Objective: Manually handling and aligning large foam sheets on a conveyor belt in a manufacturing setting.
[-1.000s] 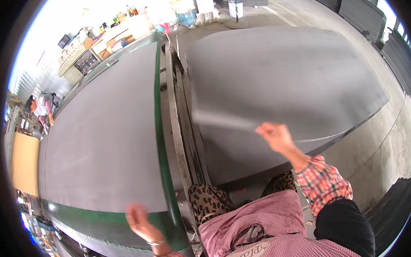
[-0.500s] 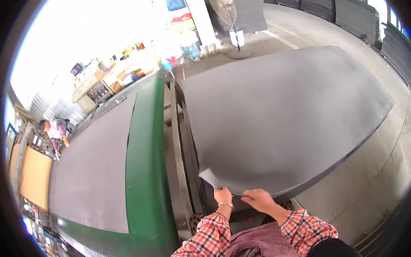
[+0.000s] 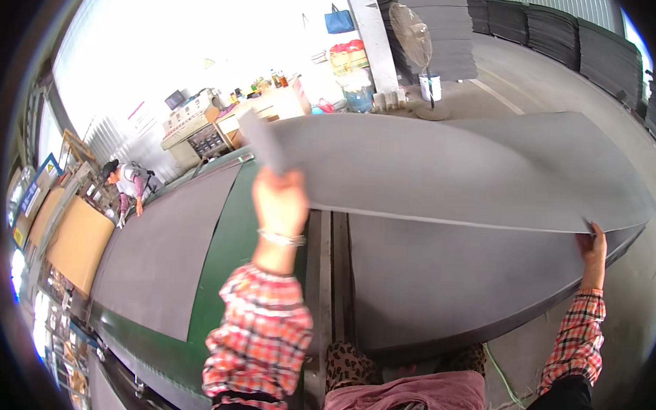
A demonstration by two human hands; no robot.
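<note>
Overhead, a large grey foam sheet (image 3: 459,170) lifted above the grey stack (image 3: 448,281), left hand (image 3: 279,203) gripping its near-left corner, right hand (image 3: 592,247) pinching its right edge, green conveyor (image 3: 229,252) at left.

Open gap under lifted grey sheet (image 3: 452,166) (stack (image 3: 448,281) below)

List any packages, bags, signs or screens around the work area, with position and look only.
Blue bag: hangs on the far wall beside the pillar, squarish, two handles.
Red sack: below the bag, on stacked goods, lumpy.
White bucket: on the floor by the standing fan, round, dark mark on its side.
Framed sign: far left, blue border, small yellow patch.
Small dark screen: on the rear bench, boxy.
</note>
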